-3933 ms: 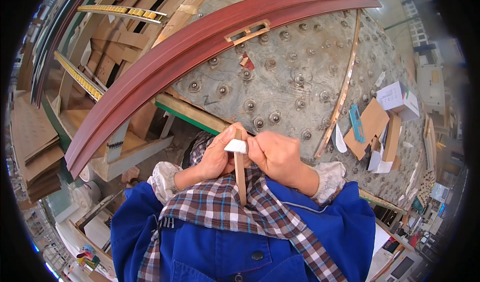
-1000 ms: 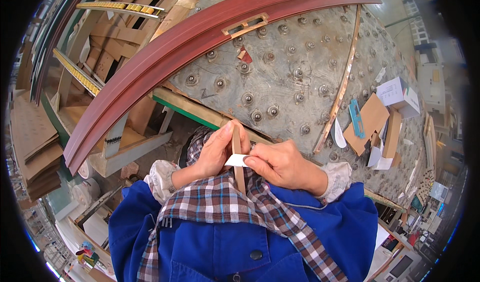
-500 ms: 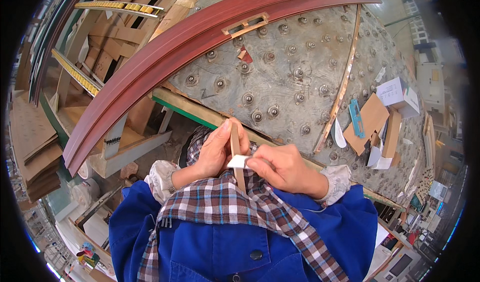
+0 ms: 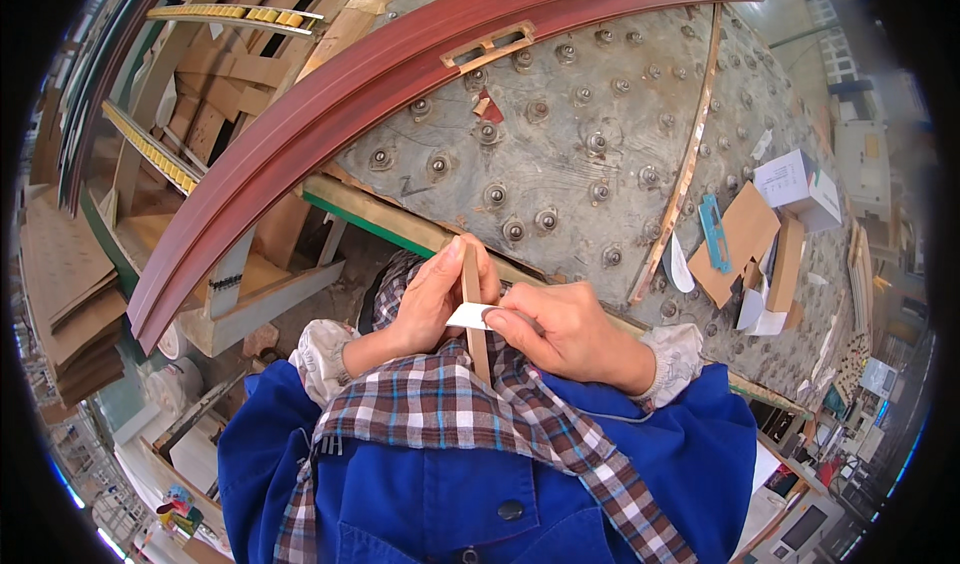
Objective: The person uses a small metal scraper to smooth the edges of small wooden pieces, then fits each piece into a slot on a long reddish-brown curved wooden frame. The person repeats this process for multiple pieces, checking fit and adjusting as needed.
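Upright in front of my apron, a narrow wooden stick [image 4: 477, 354] is gripped near its top by my left hand [image 4: 432, 299]. My right hand [image 4: 565, 329] pinches a small, flat white piece [image 4: 468, 316] between thumb and fingers and lays it across the stick, just below my left fingers. What the white piece is made of I cannot tell. The stick's lower end reaches the plaid cloth [image 4: 430, 409] over my blue jacket.
Beyond my hands is a metal table [image 4: 540, 164] with ball rollers. A long curved red-brown moulding [image 4: 270, 139] crosses it. At right lie a thin strip [image 4: 680, 194], cardboard [image 4: 735, 244], a teal template [image 4: 715, 234] and a white box [image 4: 795, 189]. Cardboard sheets [image 4: 70, 284] are stacked at left.
Over four seconds the white piece and my right hand have moved lower on the stick. In the last half second the piece has shifted slightly up and left. My left hand keeps its grip.
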`<state>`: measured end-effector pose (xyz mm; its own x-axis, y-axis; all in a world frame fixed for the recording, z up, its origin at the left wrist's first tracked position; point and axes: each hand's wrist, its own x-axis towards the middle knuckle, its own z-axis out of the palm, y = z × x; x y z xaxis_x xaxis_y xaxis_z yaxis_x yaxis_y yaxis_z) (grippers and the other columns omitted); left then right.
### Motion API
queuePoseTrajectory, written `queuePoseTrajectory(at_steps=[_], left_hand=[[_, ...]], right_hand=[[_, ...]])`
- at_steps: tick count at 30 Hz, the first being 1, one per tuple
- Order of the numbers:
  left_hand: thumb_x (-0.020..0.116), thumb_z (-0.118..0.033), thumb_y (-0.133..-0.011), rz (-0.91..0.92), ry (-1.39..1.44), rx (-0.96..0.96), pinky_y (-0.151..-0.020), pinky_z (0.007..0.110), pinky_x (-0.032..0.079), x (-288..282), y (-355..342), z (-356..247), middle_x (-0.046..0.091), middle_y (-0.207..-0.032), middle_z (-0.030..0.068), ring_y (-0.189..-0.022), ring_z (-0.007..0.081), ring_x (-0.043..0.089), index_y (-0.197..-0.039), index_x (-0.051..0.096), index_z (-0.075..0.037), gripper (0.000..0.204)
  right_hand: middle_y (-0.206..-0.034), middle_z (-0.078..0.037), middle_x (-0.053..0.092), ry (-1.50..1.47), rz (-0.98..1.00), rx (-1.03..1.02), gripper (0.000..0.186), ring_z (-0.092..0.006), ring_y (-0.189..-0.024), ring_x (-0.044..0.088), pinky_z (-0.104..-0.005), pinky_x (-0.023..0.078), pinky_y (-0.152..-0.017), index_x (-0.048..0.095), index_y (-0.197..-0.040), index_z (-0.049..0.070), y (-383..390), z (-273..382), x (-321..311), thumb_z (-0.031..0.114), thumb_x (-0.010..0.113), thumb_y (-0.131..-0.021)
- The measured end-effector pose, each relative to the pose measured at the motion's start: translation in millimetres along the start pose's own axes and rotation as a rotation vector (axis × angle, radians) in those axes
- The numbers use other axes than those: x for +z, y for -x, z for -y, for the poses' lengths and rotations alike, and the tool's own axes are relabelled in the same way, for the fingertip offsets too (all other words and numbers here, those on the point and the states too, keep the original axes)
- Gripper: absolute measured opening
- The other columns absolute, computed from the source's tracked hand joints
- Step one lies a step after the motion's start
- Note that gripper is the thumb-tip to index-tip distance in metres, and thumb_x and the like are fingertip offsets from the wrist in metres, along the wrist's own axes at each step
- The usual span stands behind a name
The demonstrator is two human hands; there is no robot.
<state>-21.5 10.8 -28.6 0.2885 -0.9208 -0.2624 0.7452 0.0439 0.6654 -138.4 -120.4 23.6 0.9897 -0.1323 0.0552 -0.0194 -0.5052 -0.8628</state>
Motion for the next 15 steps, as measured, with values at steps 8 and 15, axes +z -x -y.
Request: queuePoseTrajectory(at_steps=[8, 15], left_hand=[[0.025, -0.035, -0.099, 0.028, 0.043, 0.013, -0.059, 0.024, 0.038, 2.0, -0.4, -0.3, 0.048, -0.069, 0.007, -0.061, 0.0125, 0.043, -0.084, 0.041, -0.007, 0.035], [0.025, -0.034, -0.099, -0.02, 0.022, -0.027, -0.057, 0.025, 0.036, 6.7, 0.8, -2.2, 0.047, -0.067, 0.0068, -0.059, 0.0128, 0.042, -0.083, 0.04, -0.008, 0.034]], right_hand=[[-0.057, -0.007, 0.054, -0.025, 0.013, -0.009, 0.019, -0.0246, -0.047, 0.054, -0.0352, 0.04, -0.041, 0.055, -0.073, 0.007, 0.2, 2.2, -0.2, 0.021, 0.058, -0.085], [-0.056, -0.008, 0.054, -0.051, 0.036, -0.007, 0.019, -0.0255, -0.046, 0.053, -0.0356, 0.04, -0.042, 0.055, -0.072, 0.007, 1.1, 2.4, 0.7, 0.021, 0.058, -0.085]])
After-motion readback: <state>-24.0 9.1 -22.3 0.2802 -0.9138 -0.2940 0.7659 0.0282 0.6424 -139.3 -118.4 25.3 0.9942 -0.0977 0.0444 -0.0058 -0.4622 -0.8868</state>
